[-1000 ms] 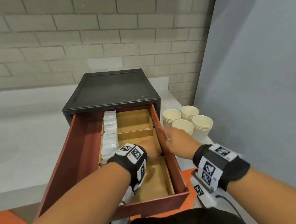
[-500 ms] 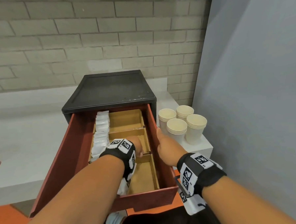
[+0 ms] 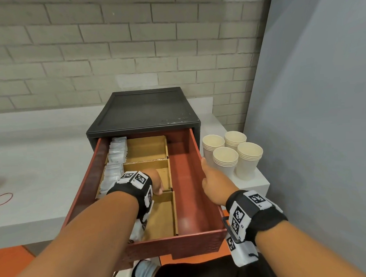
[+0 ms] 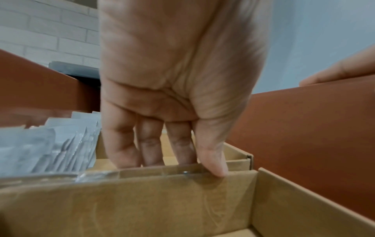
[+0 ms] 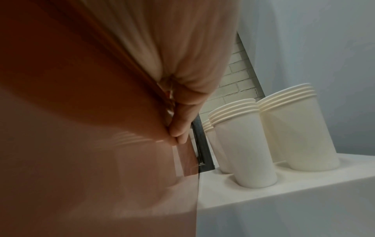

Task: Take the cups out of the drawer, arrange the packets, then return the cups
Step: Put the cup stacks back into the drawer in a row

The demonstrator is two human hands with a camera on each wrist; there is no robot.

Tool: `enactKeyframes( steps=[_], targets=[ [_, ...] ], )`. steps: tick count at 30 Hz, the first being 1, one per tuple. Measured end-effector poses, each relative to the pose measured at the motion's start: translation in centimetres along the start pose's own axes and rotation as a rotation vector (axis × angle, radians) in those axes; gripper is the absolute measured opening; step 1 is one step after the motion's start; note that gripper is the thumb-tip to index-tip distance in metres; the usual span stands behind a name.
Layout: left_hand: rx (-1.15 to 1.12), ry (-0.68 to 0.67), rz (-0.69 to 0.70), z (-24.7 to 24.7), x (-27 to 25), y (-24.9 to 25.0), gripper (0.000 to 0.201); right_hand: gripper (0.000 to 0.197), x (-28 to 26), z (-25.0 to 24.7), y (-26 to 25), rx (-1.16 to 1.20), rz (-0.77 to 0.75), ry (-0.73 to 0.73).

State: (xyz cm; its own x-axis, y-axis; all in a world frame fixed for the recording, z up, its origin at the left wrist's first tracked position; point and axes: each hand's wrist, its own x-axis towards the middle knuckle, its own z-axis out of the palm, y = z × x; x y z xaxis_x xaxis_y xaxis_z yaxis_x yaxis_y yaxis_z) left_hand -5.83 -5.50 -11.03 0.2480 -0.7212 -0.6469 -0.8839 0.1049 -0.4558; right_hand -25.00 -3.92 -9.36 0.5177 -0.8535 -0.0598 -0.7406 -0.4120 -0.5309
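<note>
hands at the open drawer [image 3: 186, 180]
left hand [image 3: 156, 180] fingers grip the cardboard divider [image 4: 142, 184] mid-frame; right hand [image 3: 212, 183] fingers clasp the drawer's right wall; cups [image 3: 225, 159] stand on the surface [image 3: 250, 183], right of centre; packets [image 3: 115, 158] inside left.

The left hand [image 3: 155, 180] is reaching down, pinching a cardboard divider [image 4: 162, 192]. The right hand [image 3: 211, 182] is gripping the drawer wall [image 4: 304, 120].

Cup stacks [image 3: 231, 157] beside open drawer [image 3: 188, 193] — packets [image 3: 115, 161] upright inside
</note>
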Motion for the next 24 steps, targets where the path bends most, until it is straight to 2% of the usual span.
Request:
enactKeyframes(
  steps=[7, 11, 14, 17, 19, 21, 24],
  targets=[
    [-0.082, -0.014, -0.030, 0.5, 1.6, -0.3, 0.045, 0.062, 0.3, 0.3, 0.4, 0.041, 0.010, 0.054],
    [-0.118, -0.003, -0.050, 1.1, 2.5, -0.6, 0.044, 0.061, 0.5, 0.3, 0.7, 0.039, -0.021, 0.014],
    [-0.098, 0.011, -0.088, 0.9, 2.2, -0.6, 0.043, 0.051, 0.3, 0.2, 1.6, 0.224, -0.040, 0.019],
    [-0.159, 0.045, -0.152, 0.3, 2.1, -0.6, 0.037, 0.026, 0.0, -0.2, 3.9, 0.512, 0.082, 0.211],
    [-0.192, 0.055, -0.172, 0.1, 2.2, -0.7, 0.032, 0.028, 0.0, -0.5, 5.6, 0.579, 0.203, 0.296],
    [-0.213, 0.057, -0.193, -0.1, 2.0, -0.7, 0.032, 0.029, 0.0, -0.6, 7.2, 0.516, 0.293, 0.271],
    [-0.237, 0.062, -0.206, -0.4, 1.5, -0.4, 0.034, 0.049, 0.3, -0.4, 8.5, 0.462, 0.367, 0.214]
  ],
)
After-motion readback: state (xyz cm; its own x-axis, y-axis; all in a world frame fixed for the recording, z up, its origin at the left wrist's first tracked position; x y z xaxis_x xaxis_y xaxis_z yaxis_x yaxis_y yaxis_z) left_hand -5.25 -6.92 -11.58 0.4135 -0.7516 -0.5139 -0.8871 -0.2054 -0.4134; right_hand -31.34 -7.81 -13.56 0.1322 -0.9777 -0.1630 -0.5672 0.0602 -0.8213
